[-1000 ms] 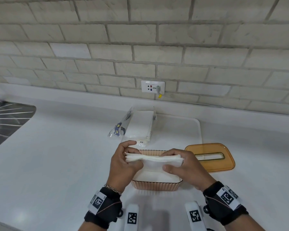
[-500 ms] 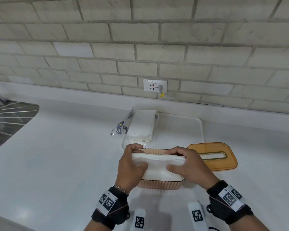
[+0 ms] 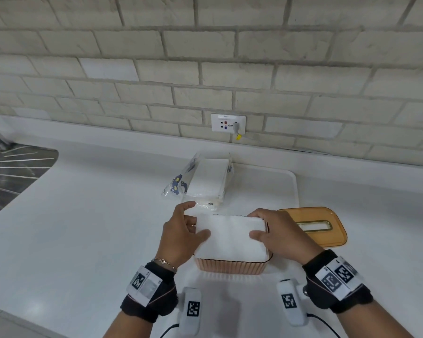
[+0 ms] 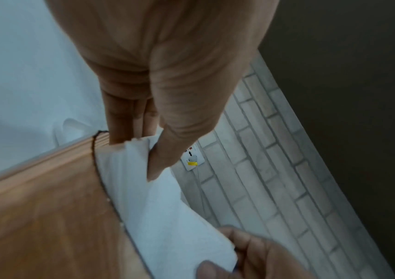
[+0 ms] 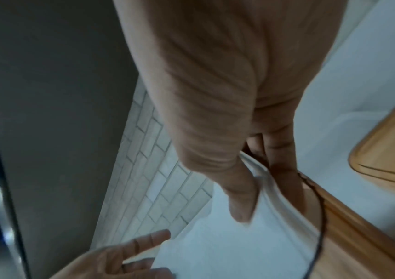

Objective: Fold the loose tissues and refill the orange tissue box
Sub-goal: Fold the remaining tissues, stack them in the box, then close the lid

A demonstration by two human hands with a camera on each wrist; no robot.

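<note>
The ribbed orange tissue box [image 3: 230,267] stands open on the white counter in front of me. A folded stack of white tissues [image 3: 230,236] lies across its top opening and fills it. My left hand [image 3: 188,223] pinches the stack's left end, thumb on top and fingers down at the box's end [image 4: 139,147]. At the stack's other end my right hand [image 3: 259,224] pinches it the same way [image 5: 265,196]. The box's orange lid [image 3: 313,225] lies flat to the right, slot up. In the wrist views the tissues [image 4: 158,207] [image 5: 227,245] sit against the box rim.
An opened plastic tissue pack [image 3: 205,181] lies behind the box on a white tray [image 3: 292,184]. A steel sink drainer [image 3: 10,172] is at the far left. A wall socket [image 3: 228,123] sits in the brick wall behind.
Both hands have lowered the folded tissue stack from just above the box down onto its opening, and the stack now lies flat. My head has moved closer.
</note>
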